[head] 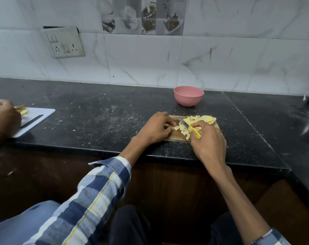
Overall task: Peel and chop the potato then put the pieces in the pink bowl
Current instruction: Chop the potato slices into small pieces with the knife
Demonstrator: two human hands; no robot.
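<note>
Pale diced potato [184, 129] heaped between the hands [157, 127] — slices beyond; pink bowl [188, 95] upright farther back.

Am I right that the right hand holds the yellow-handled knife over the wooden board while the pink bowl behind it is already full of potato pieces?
Not quite: the head view shows no pieces in the pink bowl; the chopped potato lies on the wooden board. The right hand does hold the yellow-handled knife there.
</note>
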